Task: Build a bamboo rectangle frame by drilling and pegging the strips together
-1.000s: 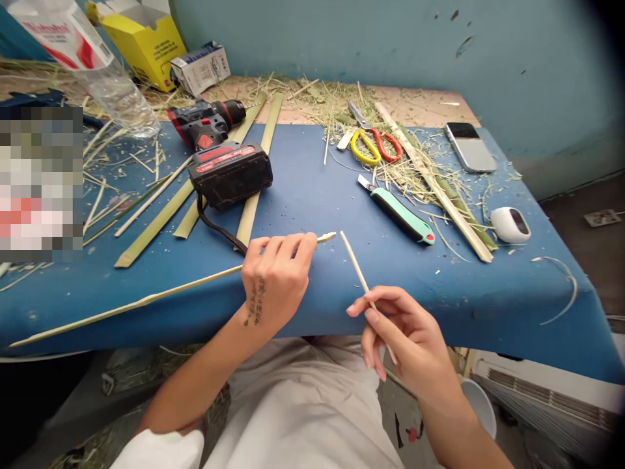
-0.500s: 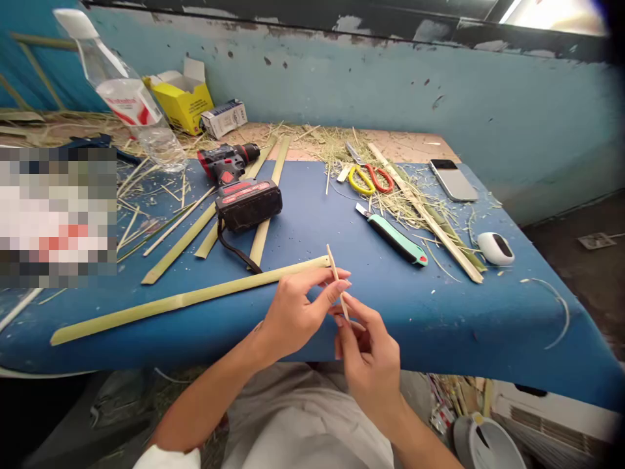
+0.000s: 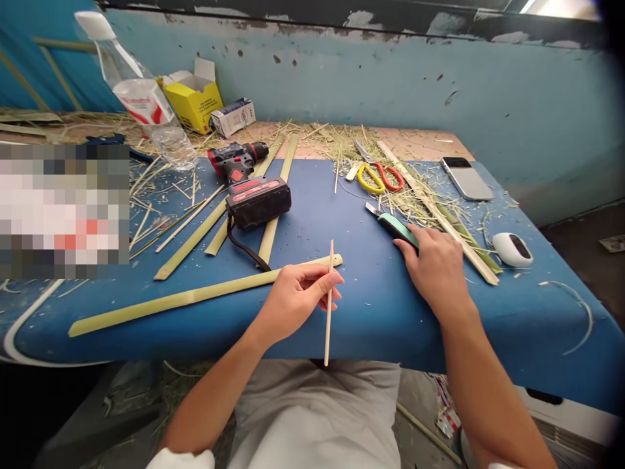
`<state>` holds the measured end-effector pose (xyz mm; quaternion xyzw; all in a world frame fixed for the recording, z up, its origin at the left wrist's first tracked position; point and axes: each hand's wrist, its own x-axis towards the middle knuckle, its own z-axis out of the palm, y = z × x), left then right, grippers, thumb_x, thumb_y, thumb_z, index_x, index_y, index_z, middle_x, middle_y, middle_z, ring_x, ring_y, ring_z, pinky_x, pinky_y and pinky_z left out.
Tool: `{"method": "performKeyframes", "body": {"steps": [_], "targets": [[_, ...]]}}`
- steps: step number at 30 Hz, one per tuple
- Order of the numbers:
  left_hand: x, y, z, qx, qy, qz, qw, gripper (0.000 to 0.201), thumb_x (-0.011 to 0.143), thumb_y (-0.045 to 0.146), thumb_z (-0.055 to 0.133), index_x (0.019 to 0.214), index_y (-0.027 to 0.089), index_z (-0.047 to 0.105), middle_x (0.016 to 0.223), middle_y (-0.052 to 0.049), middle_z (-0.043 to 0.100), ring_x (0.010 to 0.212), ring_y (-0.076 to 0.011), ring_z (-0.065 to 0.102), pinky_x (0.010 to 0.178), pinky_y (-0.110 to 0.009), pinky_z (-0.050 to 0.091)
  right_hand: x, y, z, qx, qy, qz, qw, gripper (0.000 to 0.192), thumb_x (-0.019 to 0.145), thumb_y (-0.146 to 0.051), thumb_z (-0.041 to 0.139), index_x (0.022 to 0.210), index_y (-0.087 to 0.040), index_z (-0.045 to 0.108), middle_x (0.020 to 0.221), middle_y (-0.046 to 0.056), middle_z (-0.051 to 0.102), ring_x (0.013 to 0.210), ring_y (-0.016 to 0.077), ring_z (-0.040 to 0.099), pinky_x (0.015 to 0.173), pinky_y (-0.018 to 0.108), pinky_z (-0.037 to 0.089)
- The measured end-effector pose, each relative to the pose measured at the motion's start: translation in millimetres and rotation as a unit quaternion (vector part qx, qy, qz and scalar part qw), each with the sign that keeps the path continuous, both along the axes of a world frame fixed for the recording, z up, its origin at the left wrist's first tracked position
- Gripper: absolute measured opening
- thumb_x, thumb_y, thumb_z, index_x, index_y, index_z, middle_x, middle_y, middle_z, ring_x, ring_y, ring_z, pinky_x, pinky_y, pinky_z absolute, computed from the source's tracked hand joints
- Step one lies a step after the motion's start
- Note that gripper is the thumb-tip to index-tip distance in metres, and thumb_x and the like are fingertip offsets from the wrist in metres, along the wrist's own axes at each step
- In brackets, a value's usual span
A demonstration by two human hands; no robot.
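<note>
Pinched between the thumb and fingers of my left hand (image 3: 303,296) is a thin, pale wooden stick (image 3: 328,339), held roughly upright over the table's front edge. A long flat bamboo strip (image 3: 195,296) lies behind that hand, and its right end shows a small hole. To the right, my right hand (image 3: 434,264) has its thumb and fingers around the green-and-black utility knife (image 3: 396,227). The knife still lies on the blue table, its blade pointing up and left. Part of its handle is hidden under my palm.
A cordless drill (image 3: 258,198) rests on bamboo strips, with a water bottle (image 3: 156,124) and yellow box (image 3: 195,104) behind. Scissors (image 3: 378,176) lie among shavings. A phone (image 3: 467,179) and a white device (image 3: 512,250) are at the right. A blurred patch covers the left edge.
My right hand has let go of the wooden stick and moved right onto the utility knife. My left hand keeps the stick, now turned more upright. The view has shifted slightly.
</note>
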<state>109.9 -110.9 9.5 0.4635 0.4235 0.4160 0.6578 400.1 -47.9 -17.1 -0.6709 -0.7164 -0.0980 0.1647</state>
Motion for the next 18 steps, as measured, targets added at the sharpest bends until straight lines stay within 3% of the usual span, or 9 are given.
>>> {"method": "performKeyframes", "body": {"steps": [4,7,11,15,18], "targets": [[0,0,1.0,0.001,0.004,-0.001,1.0,0.036,0.095,0.049,0.078,0.09,0.013,0.078,0.075,-0.003,0.073,0.063,-0.0114,0.07,0.061,-0.02,0.06,-13,-19,5.9,0.082,0.09,0.036,0.992,0.053,0.11,-0.04,0.045,0.154,-0.014,0.058,0.132,0.021,0.068,0.121,0.0345,0.065,0.105,0.049,0.052],[1,-1,0.3,-0.005,0.005,0.002,1.0,0.033,0.094,0.046,0.08,0.09,0.014,0.078,0.075,-0.002,0.073,0.063,-0.0115,0.07,0.062,-0.021,0.059,-27,-38,8.7,0.119,0.149,0.085,0.978,0.05,0.109,-0.034,0.046,0.155,-0.02,0.057,0.125,0.016,0.07,0.111,0.0289,0.068,0.098,0.042,0.055],[2,-3,-1.3,-0.002,0.014,0.01,1.0,0.031,0.093,0.045,0.081,0.091,0.014,0.078,0.075,-0.002,0.073,0.063,-0.0116,0.07,0.062,-0.021,0.059,-36,-50,2.5,0.114,0.168,0.158,0.966,0.046,0.104,-0.036,0.064,0.148,-0.023,0.065,0.115,0.01,0.072,0.098,0.023,0.071,0.086,0.033,0.055],[2,-4,-1.9,0.006,0.024,0.014,1.0,0.029,0.092,0.044,0.081,0.092,0.015,0.078,0.075,-0.001,0.072,0.064,-0.0109,0.068,0.062,-0.02,0.058,-35,-50,-1.1,0.092,0.19,0.214,0.954,0.046,0.1,-0.032,0.071,0.145,-0.025,0.067,0.122,0.009,0.074,0.106,0.0234,0.072,0.093,0.032,0.055],[1,-4,-1.5,0.018,0.039,0.014,0.999,0.032,0.097,0.047,0.076,0.094,0.015,0.079,0.074,-0.001,0.07,0.063,-0.0101,0.066,0.061,-0.02,0.057,-32,-50,0.0,0.082,0.198,0.263,0.941,0.055,0.098,-0.029,0.074,0.152,-0.028,0.062,0.12,0.008,0.075,0.101,0.0228,0.07,0.093,0.035,0.054]]}}
